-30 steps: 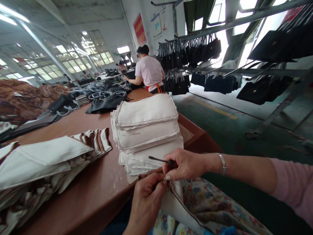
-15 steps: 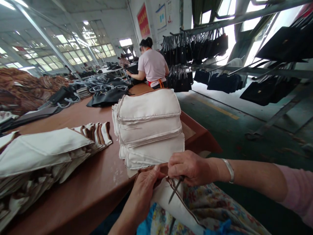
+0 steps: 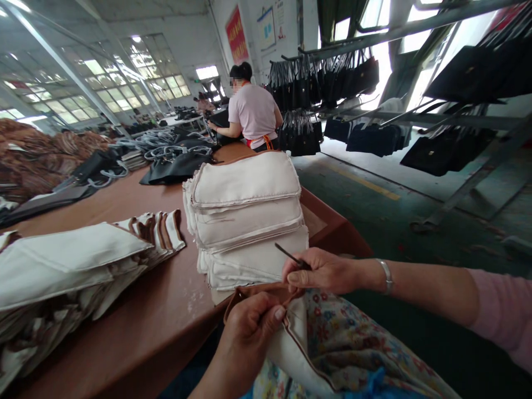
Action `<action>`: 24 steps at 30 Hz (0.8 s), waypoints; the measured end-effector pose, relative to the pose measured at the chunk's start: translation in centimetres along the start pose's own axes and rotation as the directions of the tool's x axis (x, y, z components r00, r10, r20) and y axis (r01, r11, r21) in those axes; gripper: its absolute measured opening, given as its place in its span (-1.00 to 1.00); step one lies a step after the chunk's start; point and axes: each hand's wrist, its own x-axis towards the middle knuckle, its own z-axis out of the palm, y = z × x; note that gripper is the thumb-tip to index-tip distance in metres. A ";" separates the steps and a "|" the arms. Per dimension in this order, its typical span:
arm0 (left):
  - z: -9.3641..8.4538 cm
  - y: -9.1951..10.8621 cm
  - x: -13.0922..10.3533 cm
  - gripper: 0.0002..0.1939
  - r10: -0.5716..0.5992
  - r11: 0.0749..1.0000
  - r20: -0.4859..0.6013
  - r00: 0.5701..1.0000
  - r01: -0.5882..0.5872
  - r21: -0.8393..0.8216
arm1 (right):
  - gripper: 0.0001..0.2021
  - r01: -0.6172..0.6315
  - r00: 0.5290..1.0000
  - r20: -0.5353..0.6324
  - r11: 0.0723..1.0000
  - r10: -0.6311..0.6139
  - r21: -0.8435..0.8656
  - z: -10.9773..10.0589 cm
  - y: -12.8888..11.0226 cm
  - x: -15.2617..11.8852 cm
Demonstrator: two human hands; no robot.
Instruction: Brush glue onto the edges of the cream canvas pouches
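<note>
Over my lap lies a white fabric piece with brown edging (image 3: 295, 346). My left hand (image 3: 253, 327) pinches its upper edge between thumb and fingers. Close to the right of it, my right hand (image 3: 318, 270) is closed around a thin dark pointed tool (image 3: 286, 253), whose tip points up and to the left. The right fingertips are at the brown part of the piece. Just beyond my hands a tall stack of white fabric pieces (image 3: 247, 183) stands on the brown table (image 3: 166, 310).
More white and brown pieces (image 3: 75, 249) are heaped at the left. Black bags (image 3: 177, 166) lie farther back on the table. A person (image 3: 253, 108) in a pale shirt works beyond the stack. Racks of black bags (image 3: 440, 147) stand at the right.
The tool has swung from pointing down to pointing up and left. My left hand has shifted from lying on the edge to a tighter pinch. The whole view has moved slightly.
</note>
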 end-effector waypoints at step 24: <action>-5.8 2.3 -1.1 -0.67 -0.003 0.947 0.176 0.984 -0.053 0.315 | -0.71 0.110 0.992 0.106 0.910 -0.073 -0.400 -4.5 -3.5 1.4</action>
